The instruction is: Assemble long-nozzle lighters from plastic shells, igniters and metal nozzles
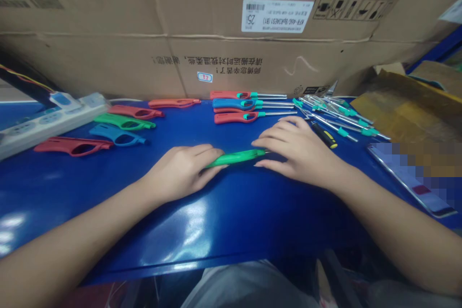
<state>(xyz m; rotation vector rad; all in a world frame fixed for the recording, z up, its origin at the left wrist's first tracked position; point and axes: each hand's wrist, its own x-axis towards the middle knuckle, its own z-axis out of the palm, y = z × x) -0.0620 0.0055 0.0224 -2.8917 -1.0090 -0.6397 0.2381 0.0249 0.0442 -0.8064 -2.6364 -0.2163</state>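
Observation:
My left hand point(189, 168) is closed around the rear of a green lighter handle point(240, 156), held level above the blue table. Curled at the handle's front end is my right hand point(299, 149). A thin bit shows between that end and the right palm; the fingers hide most of it. Just behind, assembled lighters with metal tubes lie in a stack: a red one point(236, 118), a blue one point(233, 104) and others. To the right is a pile of metal lighter tubes point(342, 113) with teal fittings. A black and yellow screwdriver point(325, 135) lies beside my right hand.
Several loose lighter handles lie at left, including a red one point(74, 145), a blue one point(117, 134) and a green one point(124, 121). Behind them is a white power strip point(50, 120). A large cardboard sheet point(202, 14) stands along the back. A phone point(407, 178) lies at right.

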